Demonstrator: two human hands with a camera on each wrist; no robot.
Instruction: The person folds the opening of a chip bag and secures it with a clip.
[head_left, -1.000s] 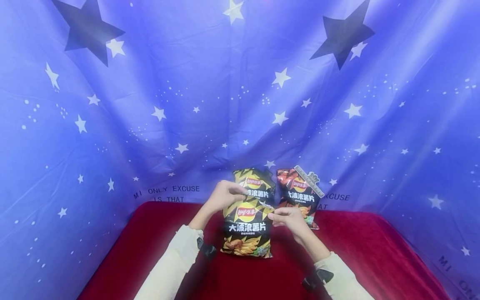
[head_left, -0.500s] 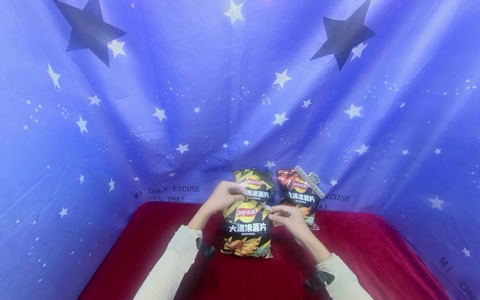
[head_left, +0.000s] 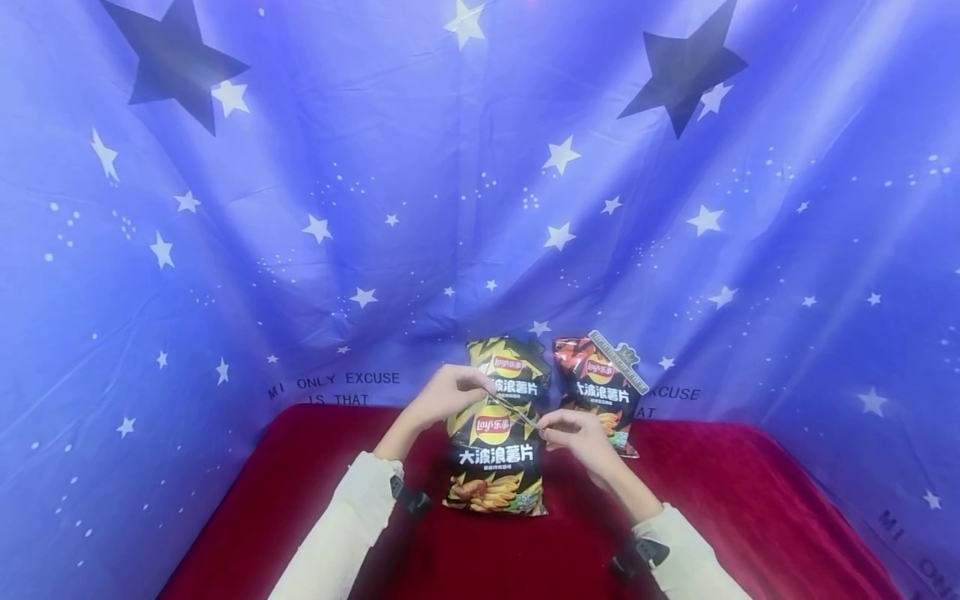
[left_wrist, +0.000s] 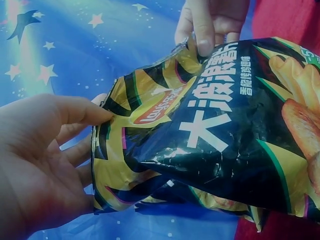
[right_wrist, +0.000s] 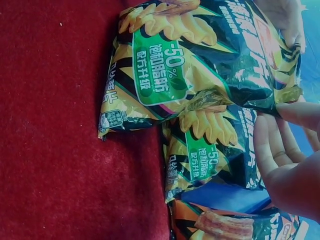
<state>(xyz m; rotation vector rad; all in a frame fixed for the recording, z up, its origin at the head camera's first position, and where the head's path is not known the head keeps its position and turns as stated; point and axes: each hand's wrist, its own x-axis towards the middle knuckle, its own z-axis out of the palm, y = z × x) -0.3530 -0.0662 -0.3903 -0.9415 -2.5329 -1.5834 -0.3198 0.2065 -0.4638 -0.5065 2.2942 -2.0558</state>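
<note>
A black and yellow bag of potato chips (head_left: 495, 454) stands at the middle of the red cloth. My left hand (head_left: 450, 392) pinches its top left corner between thumb and fingers, as the left wrist view also shows on the bag (left_wrist: 215, 120). My right hand (head_left: 581, 437) pinches the opposite top corner; in the right wrist view the thumb and fingers of that hand (right_wrist: 295, 145) meet on the wrapper's edge. Between the hands the top edge shows as a thin silvery line. Directly behind is a second black and yellow chip bag (head_left: 517, 362), partly covered by the front one.
To the right at the back stands a black and red chip bag (head_left: 588, 383), with a pale ruler-like clip with a shaped top (head_left: 618, 362) slanting across its upper corner. A blue star-printed curtain (head_left: 420, 167) surrounds the red velvet table (head_left: 720, 500).
Both hands keep their grip on the front bag. Its silvery top edge, a wider strip near the right hand before, is now a thin straight line between the hands.
</note>
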